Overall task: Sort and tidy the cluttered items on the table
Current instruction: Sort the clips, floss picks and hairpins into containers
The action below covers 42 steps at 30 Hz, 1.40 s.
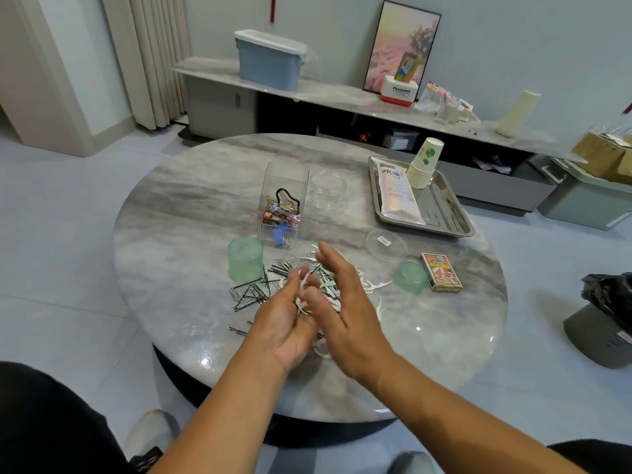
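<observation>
Both forearms are bare from the wrists to the bottom edge of the view, with no sleeves, watch, bracelet or ring showing on the left hand (pixel 290 323) or the right hand (pixel 345 302). Dark, plain black clothing (pixel 51 422) covers the leg at lower left, and a strip of the same dark cloth (pixel 591 453) shows at the lower right corner. Below the forearms, pale grey footwear (pixel 150 436) with a dark patch sits on the left foot, and a rounded grey toe (pixel 410 463) shows on the right.
</observation>
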Each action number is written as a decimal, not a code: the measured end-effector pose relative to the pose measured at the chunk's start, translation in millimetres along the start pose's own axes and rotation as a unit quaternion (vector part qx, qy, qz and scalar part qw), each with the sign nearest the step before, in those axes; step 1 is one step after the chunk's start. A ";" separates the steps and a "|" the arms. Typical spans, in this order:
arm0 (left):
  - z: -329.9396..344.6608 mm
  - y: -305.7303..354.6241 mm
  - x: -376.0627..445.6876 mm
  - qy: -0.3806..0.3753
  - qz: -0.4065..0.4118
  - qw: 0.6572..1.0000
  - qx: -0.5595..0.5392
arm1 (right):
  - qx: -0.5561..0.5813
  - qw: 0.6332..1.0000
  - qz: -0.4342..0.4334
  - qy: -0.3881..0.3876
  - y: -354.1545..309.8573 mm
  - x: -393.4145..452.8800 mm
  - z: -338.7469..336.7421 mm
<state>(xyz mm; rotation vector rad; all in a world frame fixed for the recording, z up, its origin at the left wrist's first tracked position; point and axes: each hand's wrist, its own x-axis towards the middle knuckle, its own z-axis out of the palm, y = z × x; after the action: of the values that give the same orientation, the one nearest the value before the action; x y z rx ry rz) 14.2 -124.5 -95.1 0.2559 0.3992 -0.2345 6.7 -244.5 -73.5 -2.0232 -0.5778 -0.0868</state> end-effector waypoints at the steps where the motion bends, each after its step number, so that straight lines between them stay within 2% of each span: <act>1: 0.2 -2.2 -1.1 -0.021 -0.012 0.999 0.021 | -0.035 0.999 -0.029 0.014 1.4 -1.1 4.8; 3: 1.3 -5.8 -6.7 -0.065 -0.024 0.997 0.047 | -0.074 0.994 -0.058 0.061 0.7 1.1 10.1; 5: 1.9 -11.6 -8.2 -0.077 -0.004 0.996 0.052 | -0.105 0.988 -0.055 0.094 2.8 4.0 10.4; 7: 5.7 -14.6 -11.0 -0.070 0.018 0.995 0.064 | -0.143 0.985 -0.050 0.083 8.3 2.5 8.0; 8: 8.5 -15.8 -11.9 -0.061 0.026 0.994 0.084 | -0.130 0.989 -0.039 0.054 10.3 1.4 6.7; 10: 10.8 -16.3 -11.7 -0.034 0.038 0.986 0.160 | -0.011 1.000 0.016 0.001 4.9 1.3 3.2; 12: 13.3 -13.2 -17.8 -0.022 0.044 0.967 0.250 | 0.133 0.987 0.085 0.003 -6.8 6.5 -2.3; 13: 13.7 -11.5 -20.7 -0.028 0.037 0.960 0.278 | 0.162 0.981 0.106 0.010 -10.9 10.5 -7.0; 16: 12.3 -10.4 -25.6 -0.052 0.001 0.944 0.327 | 0.108 0.988 0.109 -0.022 -9.9 22.5 -21.4; 19: 12.3 -10.1 -25.8 -0.060 -0.012 0.941 0.333 | 0.027 0.994 0.087 -0.064 -4.3 21.5 -27.4; 21: 12.1 -8.3 -25.5 -0.061 -0.013 0.944 0.323 | 0.016 0.995 0.072 -0.075 -1.9 17.5 -26.9; 24: 10.0 -7.0 -24.3 -0.059 -0.016 0.952 0.302 | 0.076 0.991 0.078 -0.076 -0.8 19.6 -27.4; 26: 8.8 -6.1 -22.7 -0.049 -0.009 0.962 0.268 | 0.114 0.989 0.094 -0.031 8.9 27.5 -29.9; 28: 5.5 -2.8 -18.6 -0.025 0.009 0.969 0.247 | 0.079 0.985 0.150 0.032 22.0 38.8 -39.7; 30: 1.6 0.9 -14.9 -0.005 0.030 0.969 0.245 | -0.026 0.968 0.247 0.044 37.0 46.9 -59.0; 32: -0.4 2.7 -13.8 0.008 0.044 0.969 0.243 | -0.142 0.935 0.326 0.000 48.3 47.1 -78.4; 34: -0.4 2.2 -13.9 0.015 0.055 0.969 0.240 | -0.199 0.902 0.378 -0.054 51.1 41.9 -84.8; 37: 3.5 1.7 -14.0 0.022 0.059 0.970 0.236 | -0.238 0.885 0.386 -0.109 49.1 37.7 -75.0; 40: 3.7 2.0 -11.6 0.024 0.038 0.975 0.217 | -0.300 0.873 0.367 -0.112 48.5 35.6 -63.3; 42: 0.4 2.0 -9.6 0.031 0.026 0.981 0.192 | -0.292 0.875 0.372 -0.105 51.0 35.7 -60.0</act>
<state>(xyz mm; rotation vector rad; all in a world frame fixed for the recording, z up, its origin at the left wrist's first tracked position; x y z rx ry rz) 6.3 -121.0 -90.3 0.6537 0.4071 -0.2518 70.9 -302.4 -73.8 -2.7371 0.1707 0.4833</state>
